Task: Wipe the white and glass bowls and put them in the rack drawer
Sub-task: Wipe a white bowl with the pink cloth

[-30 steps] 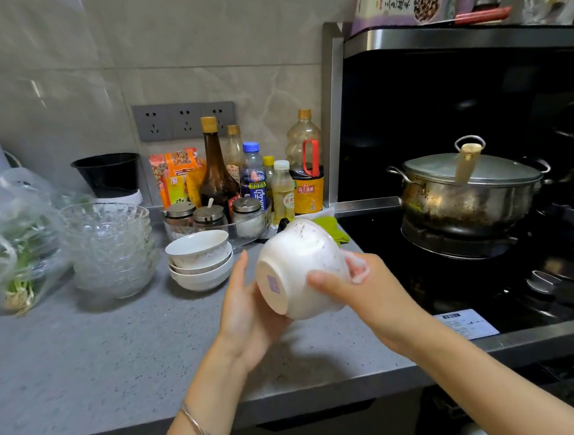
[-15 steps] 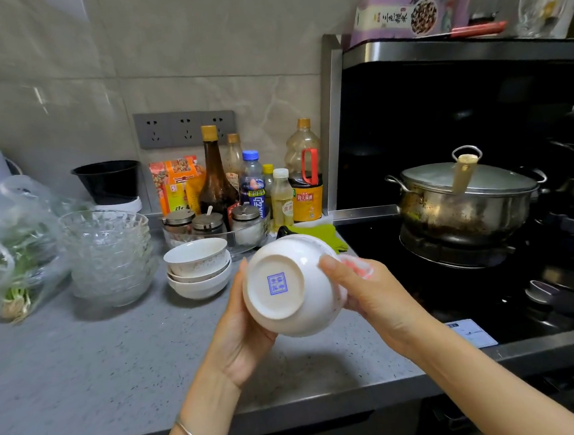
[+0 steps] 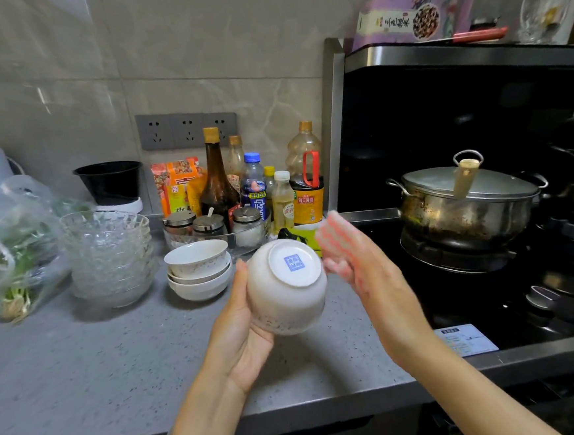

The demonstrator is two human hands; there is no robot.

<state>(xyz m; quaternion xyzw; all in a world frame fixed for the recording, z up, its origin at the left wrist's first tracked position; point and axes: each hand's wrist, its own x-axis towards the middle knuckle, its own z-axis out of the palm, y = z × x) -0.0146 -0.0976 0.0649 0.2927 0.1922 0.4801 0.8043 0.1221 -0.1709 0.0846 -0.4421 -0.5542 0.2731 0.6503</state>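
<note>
A white bowl (image 3: pixel 286 293) is held upside down above the grey counter (image 3: pixel 84 370), its foot ring and blue stamp facing me. My left hand (image 3: pixel 239 327) grips it from the left and below. My right hand (image 3: pixel 365 269) holds a pink and white cloth (image 3: pixel 335 234) against the bowl's right side; the hand is motion-blurred. Behind the bowl sits a stack of three white bowls (image 3: pixel 199 272). Left of that stands a stack of several glass bowls (image 3: pixel 110 255).
Sauce bottles (image 3: pixel 217 178) and seasoning jars (image 3: pixel 207 223) line the wall. A plastic bag of greens (image 3: pixel 10 252) lies at the far left. On the right is a black stove (image 3: pixel 490 287) with a lidded steel pot (image 3: pixel 466 203). A green cloth (image 3: pixel 300 235) lies behind the held bowl.
The bowl has been turned so its base now faces up toward me. My right hand with the cloth slid from the bowl's front to its upper right side.
</note>
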